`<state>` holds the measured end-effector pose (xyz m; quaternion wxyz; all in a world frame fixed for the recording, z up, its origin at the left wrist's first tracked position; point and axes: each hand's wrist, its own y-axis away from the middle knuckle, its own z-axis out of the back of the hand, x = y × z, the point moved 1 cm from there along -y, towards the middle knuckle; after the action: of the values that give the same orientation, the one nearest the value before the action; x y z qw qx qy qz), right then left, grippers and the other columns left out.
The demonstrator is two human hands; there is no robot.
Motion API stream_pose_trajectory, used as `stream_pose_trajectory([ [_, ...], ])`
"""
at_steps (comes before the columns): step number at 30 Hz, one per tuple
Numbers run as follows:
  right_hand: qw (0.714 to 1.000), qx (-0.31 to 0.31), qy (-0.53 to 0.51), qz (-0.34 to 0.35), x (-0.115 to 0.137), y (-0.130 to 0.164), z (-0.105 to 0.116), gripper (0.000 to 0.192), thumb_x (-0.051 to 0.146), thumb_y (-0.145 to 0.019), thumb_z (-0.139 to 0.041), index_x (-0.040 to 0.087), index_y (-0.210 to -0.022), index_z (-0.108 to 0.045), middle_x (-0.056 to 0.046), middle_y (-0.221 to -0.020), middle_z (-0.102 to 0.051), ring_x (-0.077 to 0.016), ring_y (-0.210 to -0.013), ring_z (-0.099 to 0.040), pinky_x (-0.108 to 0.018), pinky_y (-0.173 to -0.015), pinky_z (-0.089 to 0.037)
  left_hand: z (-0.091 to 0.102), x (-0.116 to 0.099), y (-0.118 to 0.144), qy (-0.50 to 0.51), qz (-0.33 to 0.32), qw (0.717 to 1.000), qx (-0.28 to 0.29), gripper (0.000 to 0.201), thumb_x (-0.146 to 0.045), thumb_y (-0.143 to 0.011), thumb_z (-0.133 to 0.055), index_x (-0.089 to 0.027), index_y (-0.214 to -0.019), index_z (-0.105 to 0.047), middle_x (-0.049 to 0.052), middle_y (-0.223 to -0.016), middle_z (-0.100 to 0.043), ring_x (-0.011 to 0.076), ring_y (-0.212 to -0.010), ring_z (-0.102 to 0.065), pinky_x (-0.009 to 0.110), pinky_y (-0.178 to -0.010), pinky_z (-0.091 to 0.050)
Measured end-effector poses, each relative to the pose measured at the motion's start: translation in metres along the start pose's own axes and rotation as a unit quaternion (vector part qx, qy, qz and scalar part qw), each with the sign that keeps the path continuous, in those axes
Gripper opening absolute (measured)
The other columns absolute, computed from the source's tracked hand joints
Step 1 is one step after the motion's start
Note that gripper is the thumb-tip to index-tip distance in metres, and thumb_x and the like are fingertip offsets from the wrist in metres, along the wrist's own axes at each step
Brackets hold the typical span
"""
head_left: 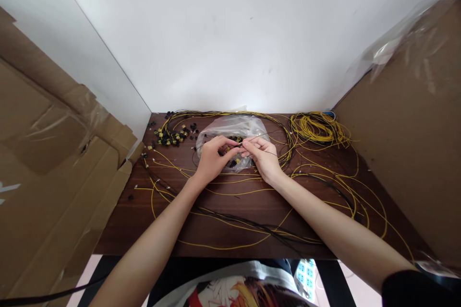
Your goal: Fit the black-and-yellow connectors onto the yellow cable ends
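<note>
Near edge of the dark wooden worktop (252, 201): long loops of yellow wire (223, 248) and black wire (259, 225) sprawl across it, some trailing to the front right corner. Both forearms reach in over these loops. Mid-worktop, left hand (211, 160) and right hand (264, 156) meet just in front of a clear plastic bag (230, 129). Left fingers are curled narrow, thumb and forefinger pinched on a small black connector (239, 145); too small to tell its type. Right fingers are also pinched narrow, holding a thin black lead (257, 138) that runs up and right from the connector; the two hands are nearly touching at the fingertips. The bag lies behind and under the hands, a few dark and yellow parts visible inside. Far left corner: a scatter of small black and yellow connectors (171, 135) lying loose. Far right corner: a tight coil of yellow wire (317, 127), apart from the bag. A bundled arc of yellow and black wire runs along the back edge over the bag. Cardboard sheets (54, 153) stand off the left edge, a cardboard panel (406, 144) off the right, white wall (230, 33) behind.
</note>
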<state>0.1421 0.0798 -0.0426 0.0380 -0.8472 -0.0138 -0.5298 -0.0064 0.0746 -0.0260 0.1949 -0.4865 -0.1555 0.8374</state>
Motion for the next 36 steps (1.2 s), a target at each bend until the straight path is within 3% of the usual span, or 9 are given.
stream_pose_trajectory([
  [9, 0.999, -0.006, -0.038, 0.004, -0.0047, -0.0023, 0.0016, 0.029, 0.037, -0.063, -0.077, 0.018, -0.074, -0.058, 0.001, -0.062, -0.066, -0.0120, -0.055, -0.065, -0.021, -0.051, -0.053, -0.0007, -0.0011, 0.0002, 0.025, 0.025, 0.999, 0.002, 0.019, -0.032, -0.077, -0.065, -0.014, -0.080, -0.068, 0.005, -0.073, -0.066, 0.0123, -0.061, -0.054, 0.024, -0.057, -0.042],
  [21, 1.000, 0.016, -0.006, 0.001, -0.0006, 0.0004, 0.0003, 0.020, 0.029, -0.063, -0.077, 0.016, -0.076, -0.069, -0.001, -0.065, -0.069, -0.0094, -0.056, -0.063, -0.019, -0.056, -0.053, -0.0005, -0.0016, -0.0004, 0.017, 0.027, 0.999, 0.002, 0.018, -0.030, -0.076, -0.065, -0.013, -0.079, -0.068, 0.002, -0.066, -0.061, 0.0091, -0.054, -0.046, 0.021, -0.050, -0.035],
  [36, 0.999, 0.007, -0.045, 0.002, -0.0044, -0.0023, 0.0013, 0.023, 0.033, -0.066, -0.075, 0.016, -0.076, -0.063, 0.001, -0.061, -0.067, -0.0104, -0.054, -0.064, -0.019, -0.052, -0.052, -0.0016, -0.0017, 0.0001, 0.006, 0.038, 0.999, 0.000, 0.014, -0.026, -0.076, -0.062, -0.013, -0.079, -0.068, 0.003, -0.068, -0.065, 0.0089, -0.054, -0.048, 0.020, -0.051, -0.038],
])
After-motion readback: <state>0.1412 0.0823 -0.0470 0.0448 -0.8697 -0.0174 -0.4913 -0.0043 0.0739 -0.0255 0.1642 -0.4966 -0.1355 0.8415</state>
